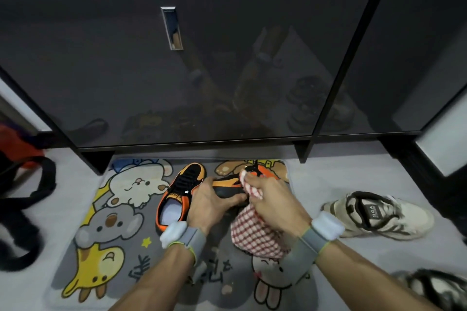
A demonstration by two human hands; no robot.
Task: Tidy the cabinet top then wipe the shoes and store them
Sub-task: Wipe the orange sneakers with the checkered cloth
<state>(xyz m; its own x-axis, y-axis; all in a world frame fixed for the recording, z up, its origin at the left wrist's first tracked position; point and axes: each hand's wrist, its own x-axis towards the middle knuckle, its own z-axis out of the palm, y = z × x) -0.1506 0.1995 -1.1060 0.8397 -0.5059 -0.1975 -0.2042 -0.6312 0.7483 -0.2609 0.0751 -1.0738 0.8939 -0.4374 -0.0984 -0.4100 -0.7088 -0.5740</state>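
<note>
Left hand (212,206) tight around orange shoe (227,182), right hand (273,201) tight around checked cloth (252,232), mid-mat (113,247).

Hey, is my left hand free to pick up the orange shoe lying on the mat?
Probably not yet: the left hand grips the other orange shoe while the right hand presses a checked cloth to it. The lying shoe sits right beside it on the mat, unobstructed.

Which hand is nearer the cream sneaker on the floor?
Right. The right hand, holding the checked cloth, is just left of the cream sneaker; the left hand is farther left, gripping the black-and-orange shoe.
</note>
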